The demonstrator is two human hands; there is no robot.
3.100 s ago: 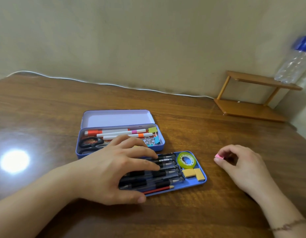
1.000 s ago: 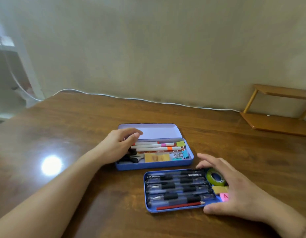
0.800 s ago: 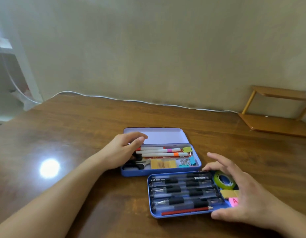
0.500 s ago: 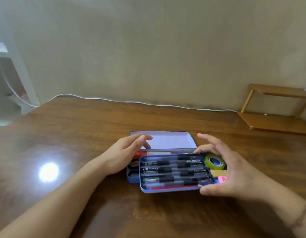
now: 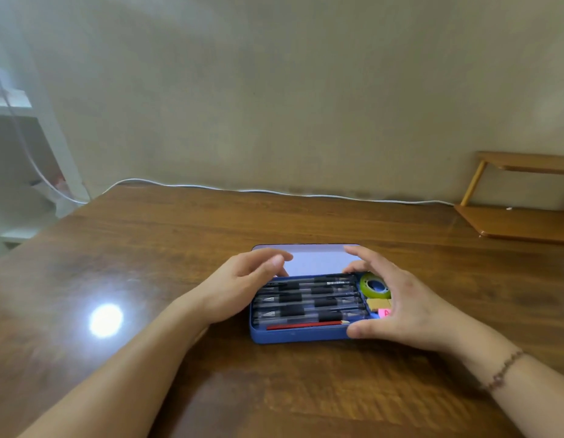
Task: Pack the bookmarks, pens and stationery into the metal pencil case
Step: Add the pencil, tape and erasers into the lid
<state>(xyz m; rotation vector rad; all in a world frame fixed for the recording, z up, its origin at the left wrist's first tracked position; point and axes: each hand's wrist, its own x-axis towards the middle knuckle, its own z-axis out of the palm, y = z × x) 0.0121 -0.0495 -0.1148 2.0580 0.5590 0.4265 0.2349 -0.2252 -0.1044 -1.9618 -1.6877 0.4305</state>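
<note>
The blue metal pencil case (image 5: 301, 336) is sitting on the brown wooden desk (image 5: 148, 248), its pale lid (image 5: 318, 259) lying open toward the wall. An inner tray (image 5: 251, 314) is resting in the case body. On the tray, a row of black-gripped pens (image 5: 309, 300) is lying lengthwise, with a red pencil (image 5: 307, 325) along the near edge. At the tray's right end a green tape roll (image 5: 375, 285) is sitting, then a yellow eraser (image 5: 378, 303) just nearer, then a pink piece (image 5: 384, 312).

The right hand (image 5: 407, 306) is grasping the right end of the tray: thumb (image 5: 358, 330) pressing on the near wall, fingers curling over the far rim beside the tape roll. A beaded bracelet (image 5: 503, 369) is showing on that wrist.

The left hand (image 5: 239, 284) is resting at the left end of the case, fingers loosely extended over the far left corner; whether it is actually gripping anything, I cannot tell.

A white cable (image 5: 274, 192) is running along the desk's far edge, and a small wooden shelf (image 5: 514, 216) is standing at far right. A light reflection (image 5: 105, 320) is glaring on the desk at left.
</note>
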